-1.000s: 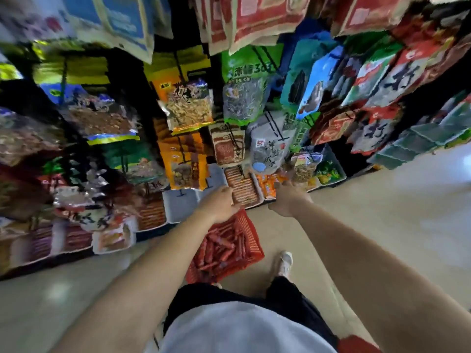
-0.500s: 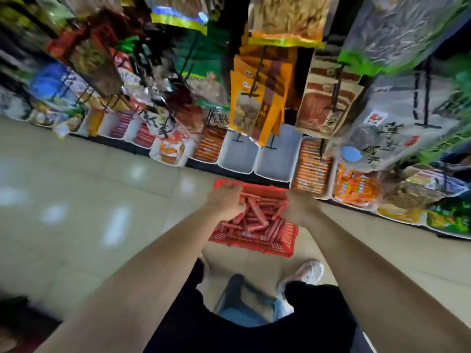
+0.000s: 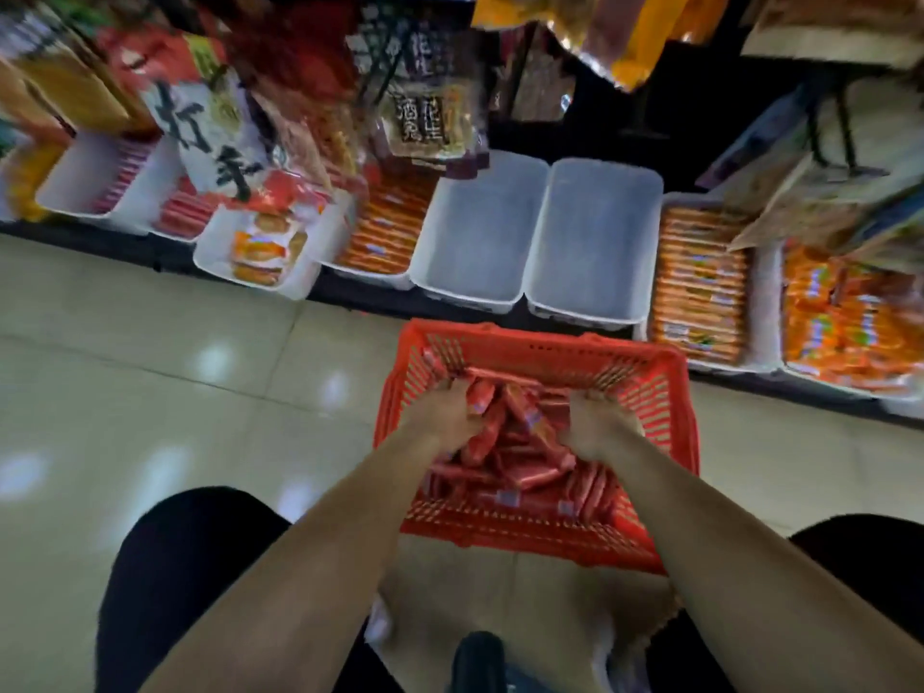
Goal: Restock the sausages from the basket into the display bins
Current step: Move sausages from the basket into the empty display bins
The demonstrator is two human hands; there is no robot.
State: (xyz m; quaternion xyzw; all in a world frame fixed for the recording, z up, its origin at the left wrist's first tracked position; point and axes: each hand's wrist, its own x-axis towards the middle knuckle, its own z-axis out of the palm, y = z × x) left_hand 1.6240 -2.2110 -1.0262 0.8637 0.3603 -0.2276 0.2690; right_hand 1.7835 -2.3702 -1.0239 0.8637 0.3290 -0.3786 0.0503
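A red plastic basket [image 3: 540, 345] sits on the tiled floor before the shelf, filled with red-wrapped sausages [image 3: 530, 480]. My left hand [image 3: 447, 412] is down in the basket with its fingers closed around a few sausages. My right hand [image 3: 597, 422] is also in the pile, fingers curled into the sausages; its grasp is blurred. Just beyond the basket stand two white display bins with nothing in them, the left one [image 3: 480, 232] and the right one [image 3: 595, 242].
Other white bins line the low shelf: orange packets [image 3: 700, 282] to the right, orange sticks [image 3: 385, 232] and a pulled-out bin of snack packs [image 3: 260, 247] to the left. Hanging snack bags [image 3: 425, 102] overhang the bins. Beige floor tiles [image 3: 175, 372] lie to the left.
I have crouched lower and the view has closed in on the basket. Both hands went from the basket's rim down into the sausage pile.
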